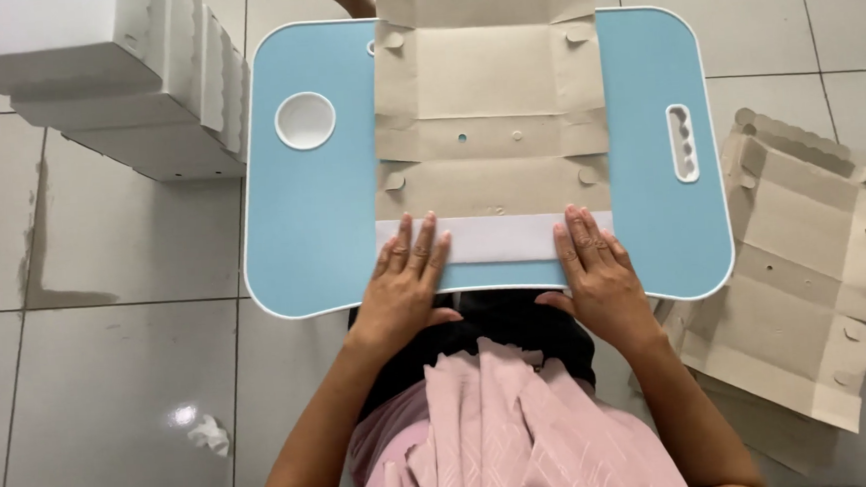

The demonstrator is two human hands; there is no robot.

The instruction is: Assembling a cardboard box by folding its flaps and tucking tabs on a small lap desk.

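Floor [102, 244]: pale glossy tiles with grey grout lines, a scuffed dark mark at 9 o'clock and a glare spot beside a small crumpled white scrap [209, 435] at 7 o'clock.

Bench [316, 221]: low, light blue top with white rim and rounded corners, centre of view. A round white cup recess [305, 120] sits toward its 9 o'clock side, a white slotted handle cutout [682, 143] toward 3 o'clock.

Flat cardboard box blank [489, 100]: brown side up, scored and notched, lying unfolded on the bench from centre toward 12 o'clock, overhanging the far edge. Its nearest flap [498, 237] is folded over, white face up, along the bench's 6 o'clock edge.

Stack of assembled white boxes [113, 83] with scalloped edges: on the floor at 10 o'clock, just beside the bench.

Pile of further flat brown blanks [806, 281]: on the floor at 4 o'clock, partly tucked under the bench corner.

Left hand [406, 285]: palm down, fingers slightly spread, tips pressing on the left end of the white flap; forearm runs back toward 7 o'clock.

Right hand [600, 273]: palm down, fingers slightly spread, tips on the flap's right end; forearm runs toward 5 o'clock.

Pink garment [505, 440] over the lap at 6 o'clock. Two bare feet of another person show at 12 o'clock.
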